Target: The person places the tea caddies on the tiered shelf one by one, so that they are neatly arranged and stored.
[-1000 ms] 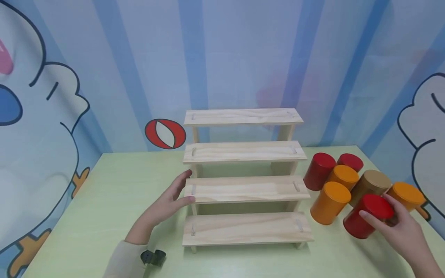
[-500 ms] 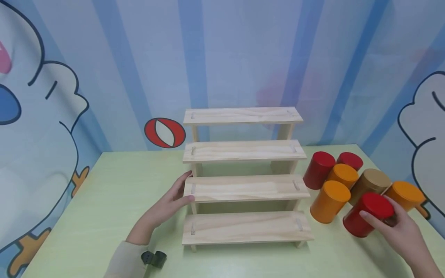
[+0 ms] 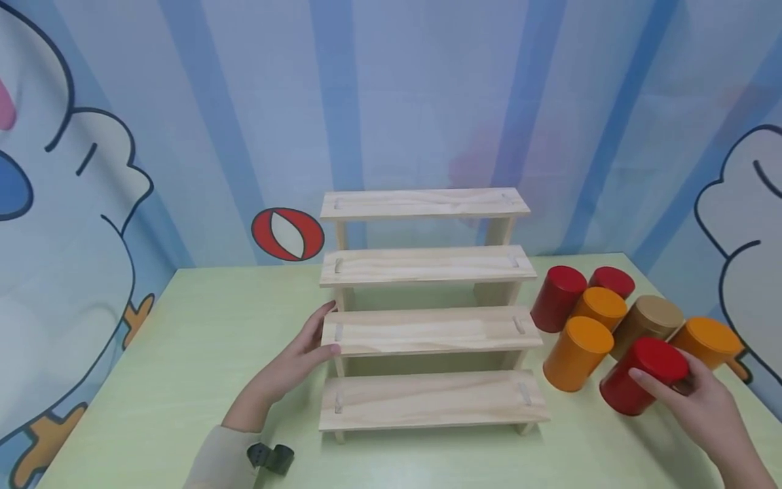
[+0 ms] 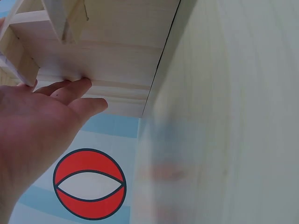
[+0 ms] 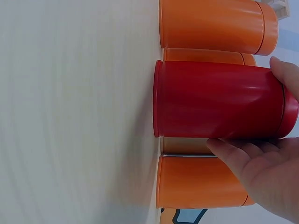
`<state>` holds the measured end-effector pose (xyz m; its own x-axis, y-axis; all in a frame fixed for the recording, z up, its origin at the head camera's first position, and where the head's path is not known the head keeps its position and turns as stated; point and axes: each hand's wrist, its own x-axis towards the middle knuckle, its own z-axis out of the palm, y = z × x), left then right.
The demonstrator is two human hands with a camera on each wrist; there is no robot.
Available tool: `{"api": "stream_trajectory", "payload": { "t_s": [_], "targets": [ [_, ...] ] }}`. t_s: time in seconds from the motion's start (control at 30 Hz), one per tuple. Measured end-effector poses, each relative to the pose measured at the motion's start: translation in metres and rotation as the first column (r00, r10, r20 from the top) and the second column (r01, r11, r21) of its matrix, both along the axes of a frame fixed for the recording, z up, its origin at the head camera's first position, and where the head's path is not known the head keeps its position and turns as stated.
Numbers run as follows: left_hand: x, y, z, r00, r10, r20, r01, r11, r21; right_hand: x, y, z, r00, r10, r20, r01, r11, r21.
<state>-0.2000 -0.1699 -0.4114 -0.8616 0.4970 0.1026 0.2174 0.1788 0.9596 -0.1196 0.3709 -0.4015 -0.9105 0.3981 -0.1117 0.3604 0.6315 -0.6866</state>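
Note:
A pale wooden tiered display rack [image 3: 427, 333] stands mid-table. My left hand [image 3: 299, 356] rests at its left side, thumb at the end of the second-lowest shelf. In the left wrist view, the extended fingers of the left hand [image 4: 51, 112] lie against the rack's wood [image 4: 107, 60]. On the right, my right hand [image 3: 702, 401] holds a red canister [image 3: 638, 380] near its lid, thumb on one side and fingers on the other. The right wrist view shows the red canister [image 5: 219, 100] upright, its base at the tabletop; whether it touches cannot be told.
Around the held canister stand orange canisters [image 3: 577, 356], a gold canister [image 3: 650, 322] and red canisters [image 3: 559, 299]. A small black object [image 3: 271, 458] is by the left sleeve [image 3: 222, 458]. A blue striped backdrop [image 3: 421, 95] rises behind the light green table [image 3: 214, 319].

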Motion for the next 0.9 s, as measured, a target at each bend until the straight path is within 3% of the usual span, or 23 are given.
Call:
{"api": "stream_trajectory", "payload": {
  "t_s": [0.3, 0.5, 0.9],
  "targets": [
    [0.001, 0.001, 0.002, 1.0, 0.01, 0.005, -0.01, 1.0, -0.011, 0.0, -0.001, 0.003, 1.0, -0.002, -0.01, 0.002, 1.0, 0.027],
    [0.002, 0.001, 0.003, 1.0, 0.012, 0.007, -0.012, 1.0, -0.01, -0.001, -0.001, 0.012, 0.996, 0.039, -0.079, -0.033, 0.997, 0.074],
    [0.001, 0.001, 0.001, 1.0, 0.003, 0.011, -0.003, 1.0, -0.001, 0.001, -0.009, 0.057, 0.977, 0.075, -0.202, -0.051, 0.991, 0.123]
  ]
}}
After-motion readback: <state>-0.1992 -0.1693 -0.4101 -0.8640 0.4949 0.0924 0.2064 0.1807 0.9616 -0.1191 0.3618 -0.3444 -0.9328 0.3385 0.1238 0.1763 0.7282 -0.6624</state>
